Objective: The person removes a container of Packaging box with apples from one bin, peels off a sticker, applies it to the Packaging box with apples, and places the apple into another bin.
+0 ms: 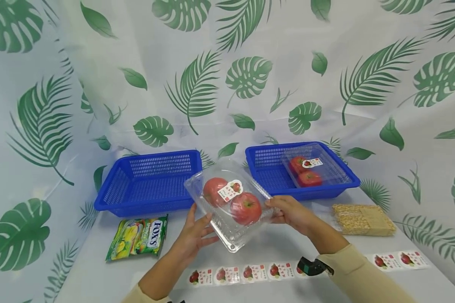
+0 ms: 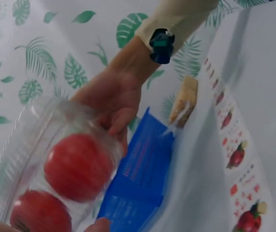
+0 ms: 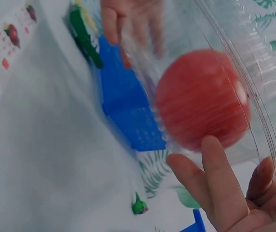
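Observation:
A clear plastic clamshell box [image 1: 246, 235] with two red apples [image 1: 246, 208] inside is held tilted above the table, a white apple-print label [image 1: 230, 190] on its lid. My left hand [image 1: 193, 235] holds its lower left side, thumb on one side and fingers on the other; the left wrist view shows only parts of that hand. The opposite edge is pinched by my right hand [image 1: 292, 212], some of whose fingers are hidden beneath the box. In the right wrist view, right fingers [image 3: 220, 183] lie against the plastic near an apple [image 3: 203, 99].
Behind the hands stand two blue baskets; the left basket [image 1: 110, 185] holds nothing visible, the right basket [image 1: 303, 192] holds another labelled apple box [image 1: 337, 168]. A green Fox's candy bag [image 1: 138, 237] lies left, a beige packet [image 1: 364, 219] right. A label strip [image 1: 227, 275] crosses the table front.

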A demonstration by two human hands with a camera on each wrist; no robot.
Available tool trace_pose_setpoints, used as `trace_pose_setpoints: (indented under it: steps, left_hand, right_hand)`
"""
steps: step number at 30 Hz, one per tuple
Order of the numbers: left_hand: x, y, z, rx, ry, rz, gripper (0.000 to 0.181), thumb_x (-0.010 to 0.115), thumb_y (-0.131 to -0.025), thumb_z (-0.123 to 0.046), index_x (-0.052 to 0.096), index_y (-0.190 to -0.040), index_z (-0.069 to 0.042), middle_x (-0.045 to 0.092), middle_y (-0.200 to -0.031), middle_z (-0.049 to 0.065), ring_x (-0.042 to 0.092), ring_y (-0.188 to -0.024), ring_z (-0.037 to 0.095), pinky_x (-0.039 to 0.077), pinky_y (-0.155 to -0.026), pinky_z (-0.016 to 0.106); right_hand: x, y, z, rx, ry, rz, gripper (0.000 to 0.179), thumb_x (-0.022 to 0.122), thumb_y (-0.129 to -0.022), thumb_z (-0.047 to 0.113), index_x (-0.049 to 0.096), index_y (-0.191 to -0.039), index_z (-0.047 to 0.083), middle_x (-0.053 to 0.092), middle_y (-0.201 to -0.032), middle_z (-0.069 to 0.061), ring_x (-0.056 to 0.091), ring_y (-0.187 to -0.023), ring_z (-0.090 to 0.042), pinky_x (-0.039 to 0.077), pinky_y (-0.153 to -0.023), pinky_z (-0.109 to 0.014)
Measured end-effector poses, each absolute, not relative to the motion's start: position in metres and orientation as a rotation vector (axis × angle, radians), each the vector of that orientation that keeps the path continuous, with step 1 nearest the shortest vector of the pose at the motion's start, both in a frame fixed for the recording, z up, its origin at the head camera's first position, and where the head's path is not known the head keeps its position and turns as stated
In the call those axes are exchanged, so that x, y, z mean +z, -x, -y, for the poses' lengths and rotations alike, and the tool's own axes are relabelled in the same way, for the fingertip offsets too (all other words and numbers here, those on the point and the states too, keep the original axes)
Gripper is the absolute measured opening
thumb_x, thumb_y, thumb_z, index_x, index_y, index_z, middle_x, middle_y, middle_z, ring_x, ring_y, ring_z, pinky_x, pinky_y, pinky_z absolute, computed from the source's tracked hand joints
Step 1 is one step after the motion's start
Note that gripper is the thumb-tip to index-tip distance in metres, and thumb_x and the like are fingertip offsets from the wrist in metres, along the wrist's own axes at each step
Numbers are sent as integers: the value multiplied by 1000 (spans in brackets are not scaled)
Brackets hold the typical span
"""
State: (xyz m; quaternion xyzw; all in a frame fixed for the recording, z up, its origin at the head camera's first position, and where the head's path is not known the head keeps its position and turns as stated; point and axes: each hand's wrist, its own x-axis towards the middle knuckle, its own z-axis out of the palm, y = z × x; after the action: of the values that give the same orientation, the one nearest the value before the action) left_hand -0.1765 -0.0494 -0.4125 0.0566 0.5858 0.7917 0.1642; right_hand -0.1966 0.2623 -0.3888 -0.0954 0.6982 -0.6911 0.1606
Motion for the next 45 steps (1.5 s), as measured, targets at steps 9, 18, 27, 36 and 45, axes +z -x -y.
trace_pose_setpoints:
  steps: [9, 18, 27, 36, 45]
  left_hand:
    - [-401, 196, 24, 2230, -139, -1831, 93, 66, -91, -38, -1, -155, -30, 42, -137, 28, 58, -106, 36, 55, -78, 43]
    - [-390, 232, 18, 2172, -60, -1861, 86, 61, -90, -37, 5, -155, -35, 35, -144, 20, 60, -108, 37, 53, -79, 40]
    - [-370, 261, 7, 2095, -137, -1802, 82, 57, -91, -36, 5, -155, -33, 37, -144, 21, 59, -112, 37, 53, -87, 46]
    - [-360, 296, -2, 2076, -158, -1788, 78, 59, -90, -36, 12, -153, -36, 40, -143, 23, 53, -119, 44, 55, -82, 46]
    - [-369, 318, -19, 2056, -189, -1778, 75, 57, -91, -40, 17, -153, -33, 39, -141, 28, 64, -102, 37, 56, -74, 39]
  right_hand:
    - [-384, 200, -259, -1919, 202, -2127, 51, 57, -98, 30, 53, -118, -17, 63, -112, -16, 69, -83, -23, 56, -81, -40]
    - [-366, 211, -277, -1699, 288, -2208, 64, 52, -101, 38, 44, -127, -20, 59, -120, -31, 68, -94, -37, 56, -80, -45]
    - [-352, 258, -338, -1726, 199, -2328, 50, 53, -101, 37, 55, -115, -11, 67, -112, -17, 69, -96, -29, 55, -82, -41]
    - [-343, 296, -405, -1446, 47, -2828, 49, 52, -101, 36, 51, -120, -9, 59, -120, -21, 57, -111, -34, 49, -93, -50]
    - [-358, 313, -440, -911, -256, -3101, 76, 54, -94, 54, 43, -132, -11, 43, -131, -37, 44, -117, -53, 38, -96, -64]
